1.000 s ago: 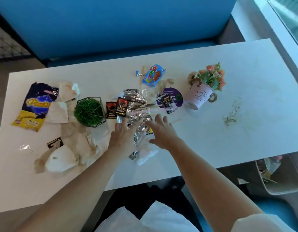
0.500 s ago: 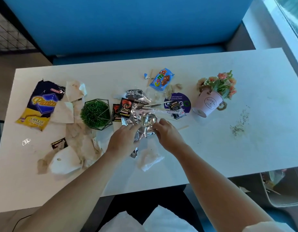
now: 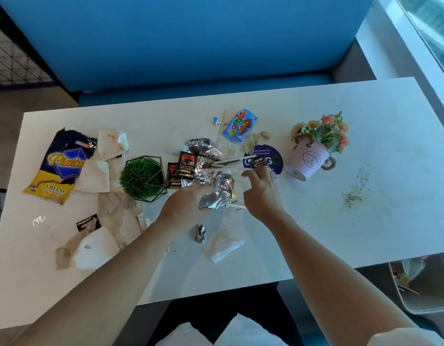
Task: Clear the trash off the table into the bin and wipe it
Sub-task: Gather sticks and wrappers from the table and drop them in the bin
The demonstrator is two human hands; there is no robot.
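Trash is strewn over the white table (image 3: 315,233). My left hand (image 3: 184,207) grips a crumpled silver foil wrapper (image 3: 219,189) at the table's middle. To its right, my right hand (image 3: 262,193) has straight fingers whose tips touch a small black Supremo sachet (image 3: 257,162) lying on a purple round sticker (image 3: 274,156). Two more black sachets (image 3: 184,167) sit just beyond my left hand. A blue snack wrapper (image 3: 239,124) lies farther back, and a Piattos chip bag (image 3: 58,163) at the far left. The bin (image 3: 420,285) stands below the table's right front corner.
A green ball plant in a wire frame (image 3: 143,177) stands left of my hands, a pink flower pot (image 3: 309,159) to the right. Stained napkins (image 3: 116,208), a white tissue (image 3: 223,244) and a foil scrap (image 3: 200,233) lie near the front. Crumbs (image 3: 353,193) dot the right side.
Both hands reached into the foil pile. My left hand closed round the foil wrapper, and my right hand then moved right and back toward the black sachet.
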